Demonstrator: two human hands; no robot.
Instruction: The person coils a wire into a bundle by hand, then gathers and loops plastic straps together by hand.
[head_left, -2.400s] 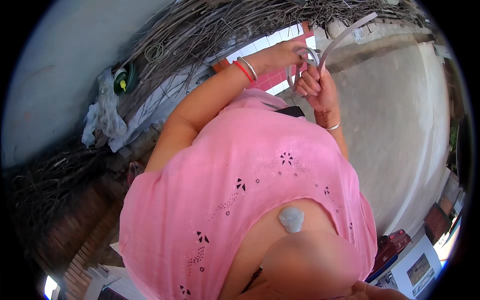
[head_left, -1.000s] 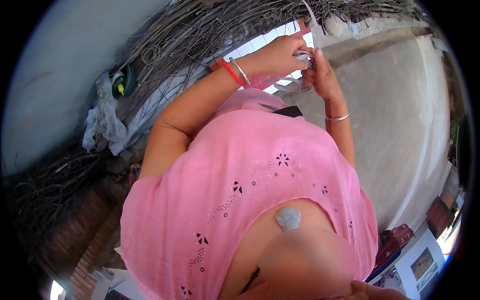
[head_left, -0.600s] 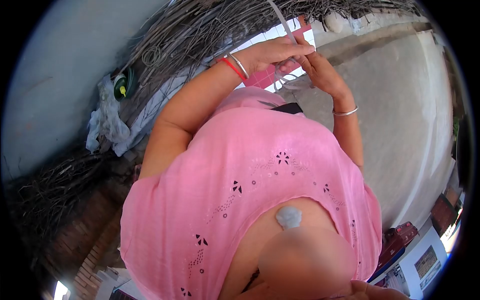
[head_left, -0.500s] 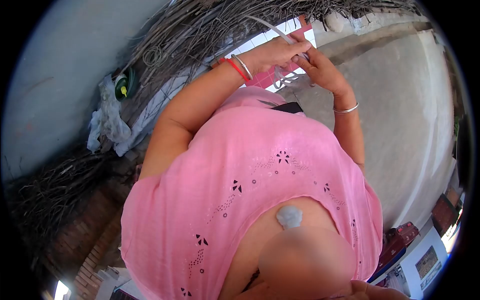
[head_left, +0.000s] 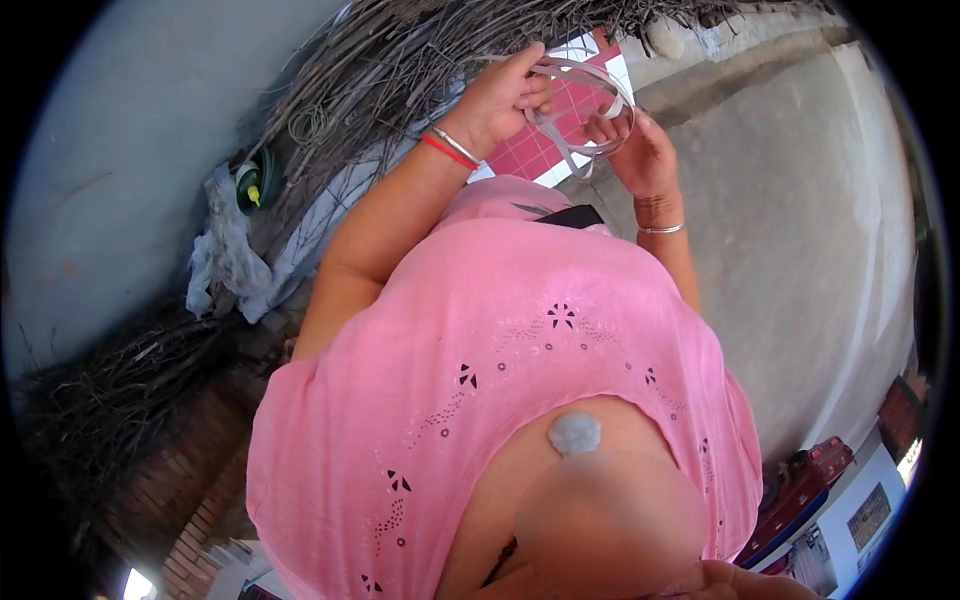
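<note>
Between my hands hangs a loosely looped, pale flat strap, in front of the pink top. My left hand, with a red and a silver bangle on its wrist, is closed around one side of the loops, thumb uppermost. On the other side, my right hand, wearing a silver bangle, has its fingers curled around the strap where it bends. The loops stand apart in a rough ring between the two hands. Part of the strap is hidden behind the fingers.
A pile of thin dry sticks lies along the wall at the upper left, with a crumpled plastic bag beside it. Beyond my hands is a pink and white tiled patch. Grey concrete floor spreads to the right.
My hands were close together and have moved apart, the left one leftward and upward, the right slightly down. The bunched strap has opened into wider loops between them.
</note>
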